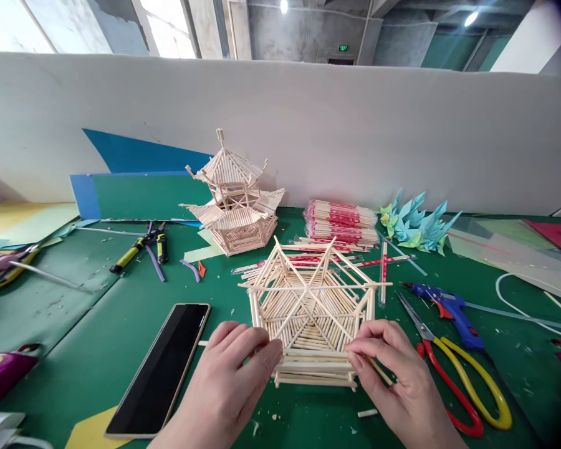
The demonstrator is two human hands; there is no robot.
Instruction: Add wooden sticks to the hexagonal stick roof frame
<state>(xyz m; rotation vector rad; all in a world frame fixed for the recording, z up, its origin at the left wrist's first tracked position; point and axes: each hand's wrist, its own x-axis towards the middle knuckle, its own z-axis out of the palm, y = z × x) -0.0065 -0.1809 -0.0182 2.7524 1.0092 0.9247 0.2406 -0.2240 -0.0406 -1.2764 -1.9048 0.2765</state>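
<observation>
Stick frame [307,287], front corners part. hidden, R hand [402,368] fingers pinching rim [315,354], can't tell L hand [229,368] grip

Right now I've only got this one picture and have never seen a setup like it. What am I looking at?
There's no machine: a person works bare-handed, and a camera worn on their head looks forward and down. The left hand and right hand are at the near corners of a stick frame; their exact grip is partly hidden. On the green table, a pagoda-like stick model and bundled sticks stand farther back. A phone lies to the left; scissors and a blue glue gun to the right.
</observation>
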